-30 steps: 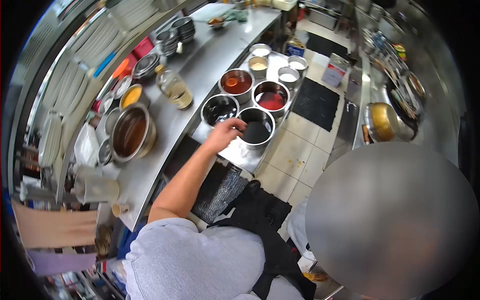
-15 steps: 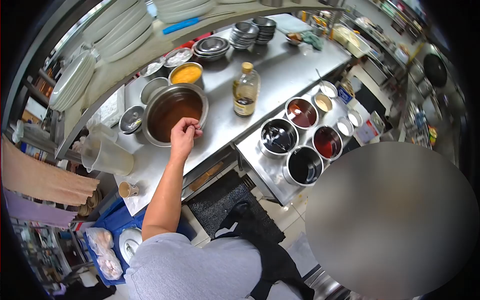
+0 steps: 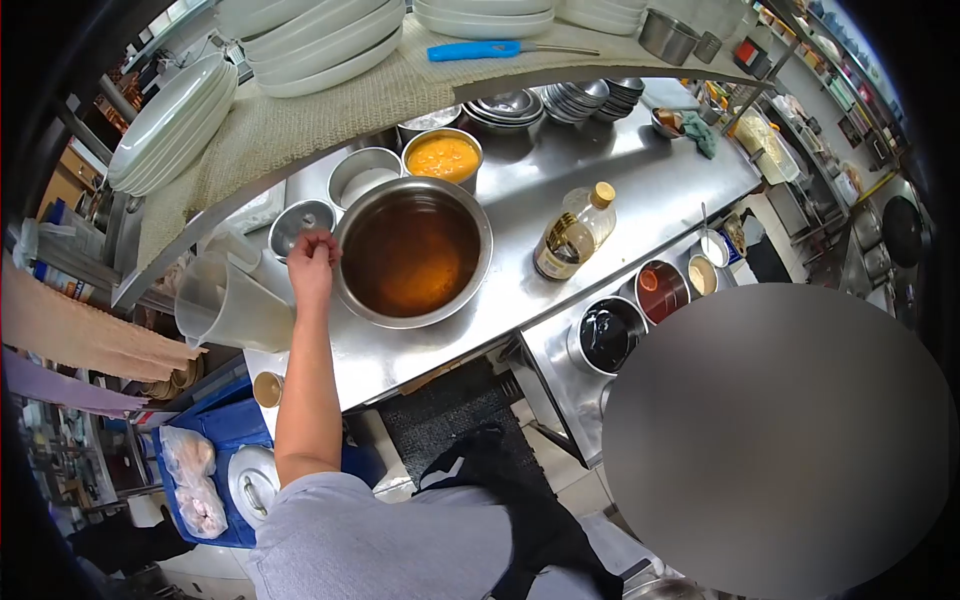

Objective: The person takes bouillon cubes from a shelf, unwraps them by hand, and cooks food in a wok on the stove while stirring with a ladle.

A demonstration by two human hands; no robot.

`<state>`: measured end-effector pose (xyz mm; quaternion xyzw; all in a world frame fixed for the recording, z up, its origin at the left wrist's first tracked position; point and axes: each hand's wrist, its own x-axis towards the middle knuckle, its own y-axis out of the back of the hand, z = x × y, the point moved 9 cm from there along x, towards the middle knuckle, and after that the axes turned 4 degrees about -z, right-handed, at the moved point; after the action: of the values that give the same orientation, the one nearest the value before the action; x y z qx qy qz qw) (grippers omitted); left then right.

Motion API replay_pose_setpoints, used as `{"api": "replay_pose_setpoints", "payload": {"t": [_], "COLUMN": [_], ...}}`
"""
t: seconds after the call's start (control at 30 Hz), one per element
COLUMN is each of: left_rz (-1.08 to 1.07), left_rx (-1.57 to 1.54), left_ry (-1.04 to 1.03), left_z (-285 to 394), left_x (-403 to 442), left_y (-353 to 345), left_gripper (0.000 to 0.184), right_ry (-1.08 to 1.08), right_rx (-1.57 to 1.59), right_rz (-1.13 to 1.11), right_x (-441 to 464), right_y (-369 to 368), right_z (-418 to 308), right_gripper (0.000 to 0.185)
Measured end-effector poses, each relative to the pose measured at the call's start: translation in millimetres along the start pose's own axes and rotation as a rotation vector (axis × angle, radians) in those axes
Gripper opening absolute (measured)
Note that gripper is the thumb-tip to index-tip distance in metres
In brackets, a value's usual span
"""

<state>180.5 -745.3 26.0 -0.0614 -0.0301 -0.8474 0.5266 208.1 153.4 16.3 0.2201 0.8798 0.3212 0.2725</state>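
My left hand (image 3: 312, 258) is closed in a pinch at the near edge of a small metal bowl (image 3: 290, 222). Whether the fingers hold anything is too small to make out, and I cannot tell if they touch the bowl. Just right of the hand stands a large metal bowl (image 3: 483, 262) of dark brown liquid (image 3: 410, 240). Behind it are a pot of orange-yellow contents (image 3: 442, 156) and a pale metal container (image 3: 350, 172). A clear plastic jug (image 3: 235, 305) is left of my forearm. My right hand does not show; a blurred patch covers the lower right.
A yellow-capped bottle (image 3: 577, 235) stands right of the large bowl. Pots of dark sauce (image 3: 608, 335) and red sauce (image 3: 662, 290) sit on a lower counter. Overhead, a shelf (image 3: 300, 130) carries white plates and a blue-handled tool (image 3: 475, 50). A paper cup (image 3: 268, 389) is near the counter's left end.
My left hand has moved left, from over the near right rim of the large bowl to the small metal bowl, still pinched. The whole view has shifted, and the blurred patch now covers several sauce pots.
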Motion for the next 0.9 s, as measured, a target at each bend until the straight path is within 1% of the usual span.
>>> {"api": "replay_pose_setpoints", "payload": {"t": [0.13, 0.23, 0.3, 0.33, 0.4, 0.43, 0.47, 0.5, 0.6, 0.73, 0.9], "left_rz": [-0.046, -0.072, -0.125, -0.149, -0.115, -0.139, -0.060, -0.025, -0.063, -0.106, -0.120], "left_rx": [0.105, 0.224, 0.328, 0.332, 0.464, 0.502, 0.587, 0.668, 0.856, 0.987, 0.996], "left_ry": [0.039, 0.010, 0.018, 0.021, -0.120, -0.173, -0.109, -0.055, 0.028, 0.093, 0.104], "left_z": [14.8, 10.0, 19.2, 16.0, 7.2, -20.4, -53.5, -73.3, -96.9, -121.9, -131.1], "left_x": [-11.4, 8.9, 31.1, 47.0, 97.1, 137.0, 173.8, 204.0, 245.5, 276.7, 288.4], "left_y": [-6.4, 0.5, -8.4, -13.8, -12.2, -8.6, 1.3, 0.8, -13.3, -19.0, -18.9], "left_gripper": [0.014, 0.015, 0.016, 0.016, 0.017, 0.020, 0.021, 0.021, 0.021, 0.021, 0.021], "right_ry": [0.012, 0.014, -0.019, -0.036, -0.073, -0.095, -0.119, -0.148, -0.228, -0.330, -0.436], "right_rx": [0.021, 0.046, 0.065, 0.065, 0.070, 0.077, 0.085, 0.101, 0.110, 0.133, 0.176], "right_rz": [-0.015, -0.027, -0.023, -0.012, 0.019, 0.041, 0.059, 0.081, 0.143, 0.202, 0.270], "right_x": [19.2, 33.2, 33.0, 30.2, 18.1, 10.7, 4.2, -2.4, -24.8, -47.9, -71.6], "right_y": [-7.4, -15.4, -22.1, -23.8, -27.6, -31.0, -34.2, -38.4, -45.2, -54.0, -49.5], "right_z": [-7.4, -7.9, -6.2, -7.1, -5.9, -6.4, -6.6, -7.5, -6.5, -1.8, 15.6], "right_gripper": [0.033, 0.033, 0.033, 0.033, 0.033, 0.033, 0.033, 0.033, 0.033, 0.033, 0.034]}}
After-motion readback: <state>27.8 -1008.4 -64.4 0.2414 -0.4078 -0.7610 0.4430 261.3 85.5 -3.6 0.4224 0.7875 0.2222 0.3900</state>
